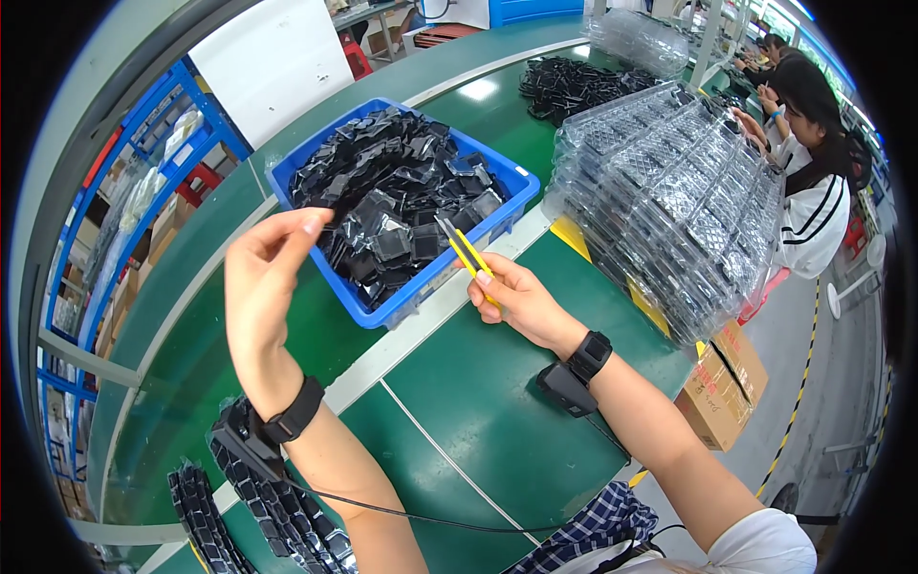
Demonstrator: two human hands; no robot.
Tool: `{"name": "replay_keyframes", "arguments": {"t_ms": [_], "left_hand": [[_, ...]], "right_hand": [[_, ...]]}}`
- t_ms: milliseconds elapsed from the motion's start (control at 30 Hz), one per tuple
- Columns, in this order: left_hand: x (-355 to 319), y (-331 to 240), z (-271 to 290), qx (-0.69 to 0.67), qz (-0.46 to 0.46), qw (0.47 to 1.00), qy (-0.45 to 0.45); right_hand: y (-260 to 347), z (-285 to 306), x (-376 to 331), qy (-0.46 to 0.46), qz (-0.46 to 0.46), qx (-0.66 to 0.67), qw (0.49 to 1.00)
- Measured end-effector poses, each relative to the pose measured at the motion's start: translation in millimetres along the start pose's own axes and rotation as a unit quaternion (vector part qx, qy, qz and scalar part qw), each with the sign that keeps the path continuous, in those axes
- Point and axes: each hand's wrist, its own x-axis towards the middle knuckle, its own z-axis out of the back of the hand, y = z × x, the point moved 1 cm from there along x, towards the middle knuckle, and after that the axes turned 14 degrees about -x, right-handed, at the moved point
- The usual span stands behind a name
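My right hand [516, 301] is wrapped round a yellow utility knife [466, 251], whose grey tip points up and left over the near edge of a blue bin [382, 314]. A heap of small square black plastic parts [392, 234], some with shiny clear faces, fills the bin. At the bin's left side my left hand [263, 277] is raised, thumb and forefinger pinched together close to the dark parts. Whatever lies between those fingertips is too small and dark against the heap to tell. Both wrists wear black straps with small devices and cables.
Stacked clear plastic trays [669, 201] holding dark parts stand right of the bin, with a loose black pile [574, 84] behind them. Strips of black parts [277, 493] lie at the lower left. A cardboard box [724, 387] sits at the right; a co-worker [813, 143] is beyond the trays.
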Motion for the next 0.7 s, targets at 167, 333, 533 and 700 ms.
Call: {"name": "replay_keyframes", "arguments": {"t_ms": [167, 333, 533, 700], "left_hand": [[4, 9, 39, 0.241, 0.025, 0.958, -0.152], [5, 39, 69, 0.389, -0.092, 0.892, -0.211], [-11, -13, 43, 0.178, -0.295, 0.887, -0.307], [-74, -84, 9, 0.119, -0.768, 0.525, -0.346]], "right_hand": [[-1, 0, 2, -0.003, -0.005, 0.007, 1.000], [2, -3, 2, -0.001, -0.010, 0.014, 1.000], [-1, 5, 1, -0.005, -0.011, 0.020, 1.000], [-1, -1, 3, 0.005, -0.011, 0.008, 1.000]]}}
